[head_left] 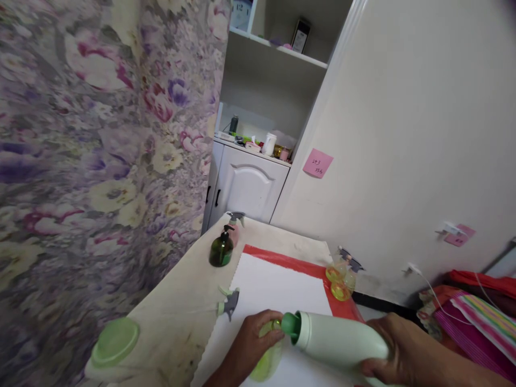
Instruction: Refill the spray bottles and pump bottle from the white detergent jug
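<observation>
Mint-green bottle (342, 339) tilted almost flat above the near end of the table (173, 298), open mouth turned toward the neck of a clear bottle (266, 364) of yellow-green liquid; contact between the two impossible to tell. Right hand (397, 349) wrapped around the base end of the former; left hand (255, 336) closed about the latter, finger and thumb pinching near its neck.

Underneath, white sheet (274, 282) with ragged edges, laid over a red sheet (278, 256) visible along the far and right sides. Grey trigger head (229, 304) lying at the white sheet's left edge. Pink spray bottle (234, 232) by the table's far left corner, dark-green pump bottle (221, 251) just nearer; two yellow-filled spray bottles (341, 289) by the right edge. Pale-green lid (116, 341) at the near left, brownish smudges beside it.

Around: floral curtain (105, 140) along the left edge, white cabinet (250, 185) with open shelves beyond the far edge, pink note (317, 163) on the pale wall (403, 118), striped bedding (479, 328) to the right.
</observation>
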A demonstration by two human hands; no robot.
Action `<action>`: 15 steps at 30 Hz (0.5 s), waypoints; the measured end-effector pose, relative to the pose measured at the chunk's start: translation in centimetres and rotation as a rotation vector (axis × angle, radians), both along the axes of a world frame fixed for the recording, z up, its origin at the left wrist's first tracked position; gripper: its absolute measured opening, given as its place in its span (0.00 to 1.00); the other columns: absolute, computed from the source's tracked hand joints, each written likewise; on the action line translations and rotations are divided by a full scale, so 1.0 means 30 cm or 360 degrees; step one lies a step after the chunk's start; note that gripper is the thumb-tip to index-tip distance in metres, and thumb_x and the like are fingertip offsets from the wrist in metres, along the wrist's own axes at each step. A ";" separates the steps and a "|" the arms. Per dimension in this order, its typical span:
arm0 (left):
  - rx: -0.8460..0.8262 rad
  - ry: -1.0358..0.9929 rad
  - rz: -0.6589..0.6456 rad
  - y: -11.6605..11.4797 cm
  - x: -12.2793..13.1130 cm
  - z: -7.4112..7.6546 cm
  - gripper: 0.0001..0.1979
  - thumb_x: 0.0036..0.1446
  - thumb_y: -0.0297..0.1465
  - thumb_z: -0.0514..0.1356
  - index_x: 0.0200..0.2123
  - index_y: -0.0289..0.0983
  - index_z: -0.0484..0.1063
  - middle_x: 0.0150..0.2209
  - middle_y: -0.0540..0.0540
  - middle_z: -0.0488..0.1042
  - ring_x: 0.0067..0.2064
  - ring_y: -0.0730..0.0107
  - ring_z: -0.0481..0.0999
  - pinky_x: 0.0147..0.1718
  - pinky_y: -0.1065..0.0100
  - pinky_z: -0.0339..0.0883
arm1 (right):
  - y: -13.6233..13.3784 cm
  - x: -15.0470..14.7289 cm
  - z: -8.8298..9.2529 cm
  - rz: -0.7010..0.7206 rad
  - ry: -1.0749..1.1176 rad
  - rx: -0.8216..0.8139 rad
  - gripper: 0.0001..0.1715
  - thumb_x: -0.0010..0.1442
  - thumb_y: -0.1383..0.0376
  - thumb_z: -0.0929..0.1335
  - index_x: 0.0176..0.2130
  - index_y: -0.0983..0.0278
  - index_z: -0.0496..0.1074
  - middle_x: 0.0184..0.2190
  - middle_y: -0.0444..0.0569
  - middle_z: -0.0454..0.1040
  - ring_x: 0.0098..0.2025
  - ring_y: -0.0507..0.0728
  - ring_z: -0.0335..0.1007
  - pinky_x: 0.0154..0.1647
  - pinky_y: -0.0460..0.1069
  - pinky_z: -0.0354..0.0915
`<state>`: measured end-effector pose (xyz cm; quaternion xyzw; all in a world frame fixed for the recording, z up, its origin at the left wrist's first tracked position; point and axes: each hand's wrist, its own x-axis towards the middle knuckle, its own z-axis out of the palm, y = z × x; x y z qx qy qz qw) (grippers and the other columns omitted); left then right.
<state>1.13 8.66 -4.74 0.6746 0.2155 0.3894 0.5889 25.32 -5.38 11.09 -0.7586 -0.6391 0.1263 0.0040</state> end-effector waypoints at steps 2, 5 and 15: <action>-0.0001 0.0001 0.0002 0.001 0.001 0.000 0.09 0.51 0.28 0.63 0.38 0.40 0.79 0.38 0.49 0.81 0.43 0.61 0.77 0.45 0.69 0.65 | -0.001 -0.002 0.002 0.0011 -0.0014 -0.0016 0.12 0.45 0.55 0.72 0.28 0.60 0.76 0.25 0.45 0.80 0.27 0.56 0.74 0.23 0.45 0.55; 0.0000 0.0013 0.0016 0.002 0.001 0.002 0.09 0.51 0.28 0.63 0.38 0.40 0.79 0.38 0.49 0.81 0.43 0.61 0.77 0.45 0.69 0.65 | -0.001 -0.003 0.006 0.0026 -0.0051 -0.0020 0.13 0.45 0.54 0.72 0.28 0.61 0.76 0.25 0.47 0.80 0.27 0.57 0.74 0.23 0.45 0.55; 0.0007 0.0036 0.0020 0.008 0.002 -0.004 0.10 0.50 0.27 0.63 0.38 0.40 0.79 0.38 0.49 0.81 0.43 0.62 0.77 0.45 0.69 0.65 | 0.004 -0.027 0.034 0.0018 -0.0094 -0.0058 0.15 0.44 0.54 0.72 0.29 0.62 0.77 0.26 0.49 0.81 0.27 0.58 0.74 0.23 0.46 0.56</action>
